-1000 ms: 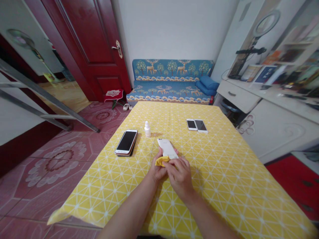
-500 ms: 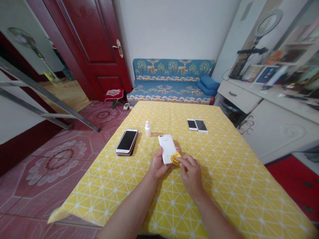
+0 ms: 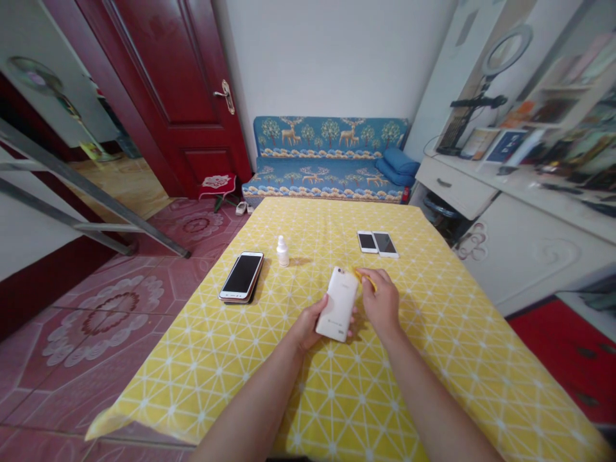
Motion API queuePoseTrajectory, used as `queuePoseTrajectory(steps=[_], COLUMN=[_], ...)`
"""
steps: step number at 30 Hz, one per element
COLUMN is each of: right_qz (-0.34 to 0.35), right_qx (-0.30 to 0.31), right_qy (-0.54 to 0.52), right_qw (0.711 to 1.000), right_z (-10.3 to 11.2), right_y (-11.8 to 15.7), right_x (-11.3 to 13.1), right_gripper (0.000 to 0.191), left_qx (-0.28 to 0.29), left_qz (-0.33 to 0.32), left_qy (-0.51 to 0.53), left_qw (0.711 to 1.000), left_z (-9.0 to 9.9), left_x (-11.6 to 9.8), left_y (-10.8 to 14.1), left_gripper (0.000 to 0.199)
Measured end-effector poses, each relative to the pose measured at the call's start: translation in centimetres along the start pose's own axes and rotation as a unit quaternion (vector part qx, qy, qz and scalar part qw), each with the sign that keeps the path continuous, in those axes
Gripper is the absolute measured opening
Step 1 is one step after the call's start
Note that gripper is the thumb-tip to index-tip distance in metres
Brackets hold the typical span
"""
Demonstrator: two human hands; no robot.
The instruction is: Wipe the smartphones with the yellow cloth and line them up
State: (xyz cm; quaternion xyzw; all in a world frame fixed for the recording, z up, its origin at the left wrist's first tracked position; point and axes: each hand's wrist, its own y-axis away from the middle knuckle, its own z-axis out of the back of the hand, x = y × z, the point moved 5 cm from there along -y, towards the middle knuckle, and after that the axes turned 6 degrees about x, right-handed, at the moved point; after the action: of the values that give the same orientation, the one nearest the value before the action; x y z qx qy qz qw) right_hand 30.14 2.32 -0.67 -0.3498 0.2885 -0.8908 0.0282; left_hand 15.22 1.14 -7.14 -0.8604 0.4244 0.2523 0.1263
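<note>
A white smartphone (image 3: pixel 338 305), its back with the camera facing up, lies in my left hand (image 3: pixel 310 323). The thumb is along its left edge and fingertips show past its right edge. My right hand (image 3: pixel 382 298) pinches a small yellow cloth (image 3: pixel 366 278) at the phone's upper right corner; part of the cloth is hidden by the fingers. Left of the hands stands a small white bottle (image 3: pixel 282 252) with a cap. Farther left, a white phone with a dark screen (image 3: pixel 243 276) rests on top of another in a stack.
Two white phones lie side by side, a smaller one (image 3: pixel 367 242) and a larger one (image 3: pixel 385 244), toward the far right. A yellow patterned tablecloth (image 3: pixel 269 378) covers the table. Beyond stand a blue sofa (image 3: pixel 327 170) and, at right, a white cabinet (image 3: pixel 534 237).
The phone in my left hand has shifted right, nearer to me, and turned to lean the other way. My right hand has carried the cloth from its lower right corner to its upper right corner.
</note>
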Motion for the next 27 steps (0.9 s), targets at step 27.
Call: queuePoseTrajectory(steps=[27], right_qz=[-0.23], right_qx=[0.033], right_qy=[-0.244], right_qw=[0.941], right_z=[-0.6], right_y=[2.7], right_x=[-5.5], right_gripper=[0.044], left_qx=[-0.226], left_qz=[-0.237], left_qy=[-0.323], left_qw=[0.888], left_z=[0.8], left_x=[-2.8], left_y=[0.4], left_gripper=[0.054])
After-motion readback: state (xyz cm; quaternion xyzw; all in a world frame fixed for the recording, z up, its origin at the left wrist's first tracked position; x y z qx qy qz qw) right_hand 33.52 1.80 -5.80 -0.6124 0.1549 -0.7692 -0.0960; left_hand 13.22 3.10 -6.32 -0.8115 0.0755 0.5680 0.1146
